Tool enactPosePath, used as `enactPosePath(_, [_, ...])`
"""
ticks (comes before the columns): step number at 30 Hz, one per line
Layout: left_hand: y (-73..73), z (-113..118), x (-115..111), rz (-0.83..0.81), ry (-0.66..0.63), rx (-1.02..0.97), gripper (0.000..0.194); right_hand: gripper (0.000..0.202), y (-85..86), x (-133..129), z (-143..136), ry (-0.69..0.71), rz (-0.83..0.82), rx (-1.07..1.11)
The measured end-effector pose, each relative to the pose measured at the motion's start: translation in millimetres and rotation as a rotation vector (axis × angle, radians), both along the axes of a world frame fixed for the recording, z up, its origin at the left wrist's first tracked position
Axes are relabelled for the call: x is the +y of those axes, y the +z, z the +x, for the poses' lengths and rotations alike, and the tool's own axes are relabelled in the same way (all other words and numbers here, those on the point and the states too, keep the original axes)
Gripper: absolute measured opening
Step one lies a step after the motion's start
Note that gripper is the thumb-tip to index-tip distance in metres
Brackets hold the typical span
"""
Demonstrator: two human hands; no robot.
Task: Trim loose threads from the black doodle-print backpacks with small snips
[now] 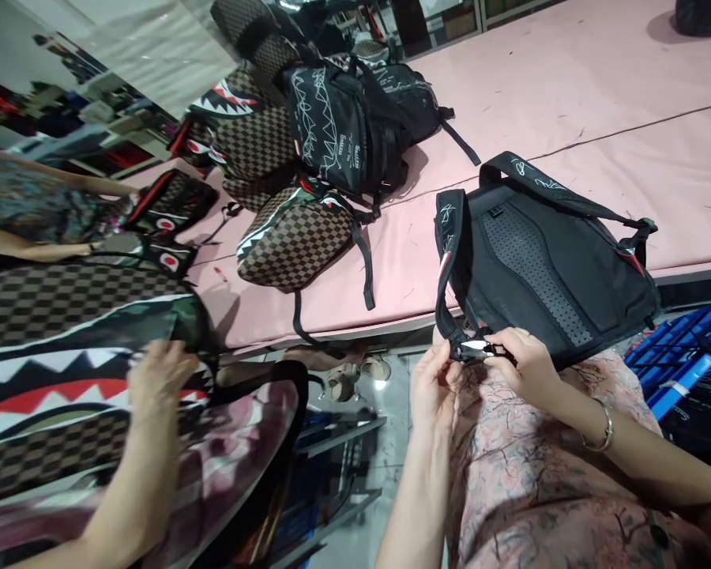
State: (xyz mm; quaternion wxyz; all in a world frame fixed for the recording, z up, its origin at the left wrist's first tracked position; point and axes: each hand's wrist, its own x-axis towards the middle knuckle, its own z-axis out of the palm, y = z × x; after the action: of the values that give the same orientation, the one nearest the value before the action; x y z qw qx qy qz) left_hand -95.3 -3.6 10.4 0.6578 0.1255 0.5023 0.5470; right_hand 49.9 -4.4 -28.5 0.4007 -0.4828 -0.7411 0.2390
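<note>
A black backpack (pixel 509 237) lies back side up at the pink table's edge, with its lower end against my lap. Its mesh back panel and both shoulder straps face up. My left hand (pixel 434 383) is closed, pinching the lower end of the near shoulder strap (pixel 449 320). In my right hand (pixel 527 365) is a pair of thread snips (pixel 475 346), black-handled with bright blades. The blades point left and lie right at the strap end, close to my left fingertips. Whether they touch a thread is too small to tell.
On the pink table (pixel 569 87) stand a black backpack with white scribbles (pixel 325 126) and several checkered bags (pixel 296 237). At left, a co-worker's hand (pixel 159 375) rests on a large checkered shark-mouth bag (pixel 65 316). A blue rack (pixel 687 363) stands at right.
</note>
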Motion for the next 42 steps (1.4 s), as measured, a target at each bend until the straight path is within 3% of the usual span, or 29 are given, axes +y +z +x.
enactPosePath(21, [-1.4, 1.3, -1.8, 0.013, -0.020, 0.048, 0.034, 0.011, 9.3, 10.5, 0.0, 0.115, -0.005, -0.042])
enactPosePath(25, [-5.6, -5.4, -2.9, 0.036, -0.027, 0.133, 0.031, 0.008, 5.5, 11.6, 0.1, 0.103, -0.164, 0.099])
enactPosePath(28, [-7.6, -18.4, -3.5, 0.090, -0.079, 0.289, 0.029, 0.007, 1.5, 11.6, -0.3, 0.063, -0.357, 0.251])
enactPosePath(32, [-7.3, -42.3, -5.0, 0.171, -0.224, 0.549, 0.024, 0.009, -3.3, 11.2, -1.1, 0.072, -0.432, 0.356])
enactPosePath(38, [-27.5, -74.4, -8.8, 0.535, -0.010, 1.452, 0.005, 0.013, -9.3, 10.7, 1.9, 0.046, -0.456, 0.373])
enactPosePath(42, [-40.6, -86.8, 0.1, 0.760, 0.153, 1.790, 0.011, 0.012, -6.1, 2.7, 18.1, 0.013, -0.454, 0.348])
